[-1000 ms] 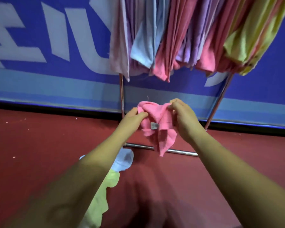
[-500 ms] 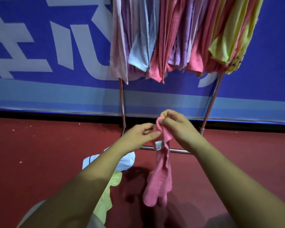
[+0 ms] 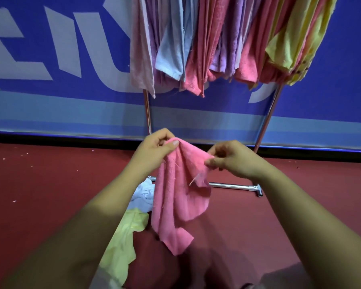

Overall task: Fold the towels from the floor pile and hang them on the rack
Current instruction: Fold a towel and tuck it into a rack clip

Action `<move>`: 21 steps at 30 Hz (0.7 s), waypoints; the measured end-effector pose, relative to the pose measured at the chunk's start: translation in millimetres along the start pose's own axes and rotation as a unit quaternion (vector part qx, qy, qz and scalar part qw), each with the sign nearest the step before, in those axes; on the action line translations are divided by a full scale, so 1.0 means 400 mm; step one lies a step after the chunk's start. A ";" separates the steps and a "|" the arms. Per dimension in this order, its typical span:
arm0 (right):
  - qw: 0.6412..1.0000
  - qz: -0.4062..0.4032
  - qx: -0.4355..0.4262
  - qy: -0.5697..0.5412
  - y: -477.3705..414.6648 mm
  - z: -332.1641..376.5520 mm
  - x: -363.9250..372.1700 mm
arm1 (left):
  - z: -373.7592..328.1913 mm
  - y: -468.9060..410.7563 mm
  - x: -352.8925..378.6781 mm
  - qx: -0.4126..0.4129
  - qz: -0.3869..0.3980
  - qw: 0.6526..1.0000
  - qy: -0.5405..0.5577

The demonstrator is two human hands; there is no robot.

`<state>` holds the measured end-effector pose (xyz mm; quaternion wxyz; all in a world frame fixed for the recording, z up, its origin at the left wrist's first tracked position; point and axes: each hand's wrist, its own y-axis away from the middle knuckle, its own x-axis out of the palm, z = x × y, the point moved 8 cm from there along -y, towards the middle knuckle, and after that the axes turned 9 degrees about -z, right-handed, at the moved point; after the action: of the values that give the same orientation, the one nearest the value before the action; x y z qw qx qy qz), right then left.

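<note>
Legible text: none.

The blue banner (image 3: 88, 88) behind the rack carries large white strokes (image 3: 67, 42). These are parts of oversized characters. The top and left edges of the view crop them, and the hanging towels cover them further to the right. One stroke slants, one curves like the base of a letter U, and one fragment (image 3: 256, 97) shows beside the right rack post. No complete character, word or brand can be identified from these parts.

The pink towel (image 3: 175, 201) bears a small pale tag (image 3: 194, 180) near its upper right corner. The tag is seen almost edge-on, and its print cannot be read.
</note>
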<state>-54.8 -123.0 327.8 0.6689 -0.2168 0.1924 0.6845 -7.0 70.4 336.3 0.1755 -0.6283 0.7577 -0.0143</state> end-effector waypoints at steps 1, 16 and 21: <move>0.999 -0.026 0.010 -0.027 -0.004 -0.001 -0.009 | 0.002 -0.004 -0.005 -0.014 -0.006 1.000 0.010; 0.952 -0.052 -0.010 -0.302 -0.021 0.044 0.008 | -0.016 0.007 0.089 -0.021 0.051 0.997 0.054; 0.994 0.054 0.004 -0.090 -0.014 -0.017 0.073 | -0.001 0.002 0.069 -0.056 -0.023 0.992 0.112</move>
<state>-49.2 -102.2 306.2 0.6461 -0.1411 0.1460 0.7357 -12.1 44.0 329.7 0.0542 -0.6488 0.7576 -0.0464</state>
